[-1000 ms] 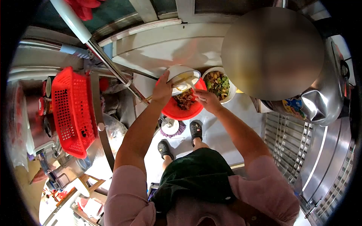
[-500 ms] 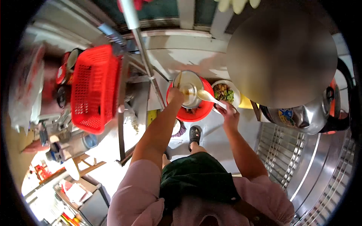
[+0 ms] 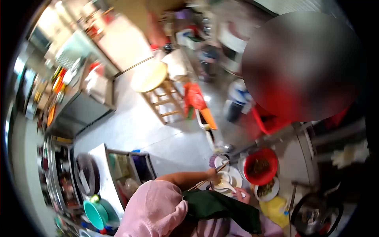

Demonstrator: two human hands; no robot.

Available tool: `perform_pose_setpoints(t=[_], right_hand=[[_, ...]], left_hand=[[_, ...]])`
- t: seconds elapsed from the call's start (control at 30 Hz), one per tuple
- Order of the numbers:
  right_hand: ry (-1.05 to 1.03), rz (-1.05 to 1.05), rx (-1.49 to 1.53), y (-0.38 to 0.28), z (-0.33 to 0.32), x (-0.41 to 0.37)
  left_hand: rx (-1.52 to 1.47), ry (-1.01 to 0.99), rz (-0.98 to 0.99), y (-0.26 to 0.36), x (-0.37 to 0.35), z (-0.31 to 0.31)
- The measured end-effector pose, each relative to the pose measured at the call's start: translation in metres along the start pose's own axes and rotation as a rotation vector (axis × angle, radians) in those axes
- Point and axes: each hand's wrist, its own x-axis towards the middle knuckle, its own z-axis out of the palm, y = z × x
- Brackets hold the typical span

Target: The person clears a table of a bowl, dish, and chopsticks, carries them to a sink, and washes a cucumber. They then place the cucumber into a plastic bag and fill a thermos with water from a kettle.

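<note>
My left hand (image 3: 213, 175) is closed at the edge of a pale bowl (image 3: 236, 176) with smaller white dishes in it. Wooden chopsticks (image 3: 200, 184) slant past the same fingers and look gripped with the bowl. In my right hand (image 3: 239, 194) is a white spoon (image 3: 227, 185), its head over the dishes. A red basin (image 3: 272, 168) with dark scraps in it stands just right of the bowl. Below it sits a white bowl of green and brown food (image 3: 266, 190). Motion blurs the finer details.
A wooden stool (image 3: 152, 77) stands beyond on the grey floor. The metal counter (image 3: 221, 130) carries cups and a red basket (image 3: 272, 126). A yellow bag (image 3: 275, 211) lies near a dark pan (image 3: 316, 215). A teal basin (image 3: 95, 213) is at lower left.
My view has swung left toward the room. The bowl and both hands have moved away from above the red basin, nearer my body, with the spoon still in my right hand.
</note>
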Motion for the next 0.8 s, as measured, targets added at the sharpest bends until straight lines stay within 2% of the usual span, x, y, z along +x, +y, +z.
perform_pose_setpoints(t=[0.03, 0.07, 0.1, 0.13, 0.17, 0.2, 0.23, 0.3, 0.33, 0.43, 0.5, 0.57, 0.63, 0.7, 0.8], right_hand=[[-0.052, 0.037, -0.04, 0.0, 0.023, 0.007], [-0.141, 0.045, -0.1, -0.009, 0.051, 0.015], [-0.233, 0.048, -0.16, -0.017, 0.075, 0.025], [-0.297, 0.034, -0.186, -0.021, 0.096, 0.036], [-0.379, -0.082, -0.347, -0.022, 0.119, 0.047], [-0.451, -0.208, -0.504, -0.028, 0.141, 0.056], [-0.495, -0.236, -0.524, -0.042, 0.168, 0.062], [-0.55, -0.071, -0.545, -0.067, 0.225, 0.075], [-0.589, -0.13, -0.494, -0.067, 0.25, 0.086], [-0.716, -0.247, -0.449, -0.091, 0.326, 0.116], [-0.823, -0.271, -0.472, -0.117, 0.376, 0.13], [-0.903, -0.237, -0.48, -0.141, 0.425, 0.148], [-0.986, -0.193, -0.385, -0.15, 0.473, 0.174], [-1.05, -0.171, -0.323, -0.16, 0.52, 0.198], [-1.125, -0.194, -0.426, -0.154, 0.589, 0.25]], left_hand=[[-0.005, -0.006, -0.069, -0.008, -0.031, -0.024], [0.006, 0.114, 0.022, -0.05, -0.03, -0.027], [-0.048, 0.161, 0.006, -0.066, -0.052, -0.043], [-0.151, 0.166, -0.08, -0.081, -0.074, -0.06], [-0.252, 0.165, -0.157, -0.096, -0.096, -0.076], [-0.339, 0.244, -0.055, -0.115, -0.114, -0.09], [-0.375, 0.287, -0.049, -0.127, -0.135, -0.105], [-0.856, 0.408, -0.082, -0.145, -0.172, -0.135], [-0.931, 0.512, -0.068, -0.16, -0.179, -0.148], [-1.099, 0.688, -0.074, -0.195, -0.198, -0.193], [-1.085, 0.809, -0.048, -0.227, -0.19, -0.223], [-1.171, 0.914, -0.025, -0.254, -0.186, -0.262], [-1.155, 1.021, -0.051, -0.259, -0.217, -0.307], [-1.237, 1.074, -0.065, -0.289, -0.208, -0.347], [-1.449, 1.156, 0.063, -0.326, -0.204, -0.41]])
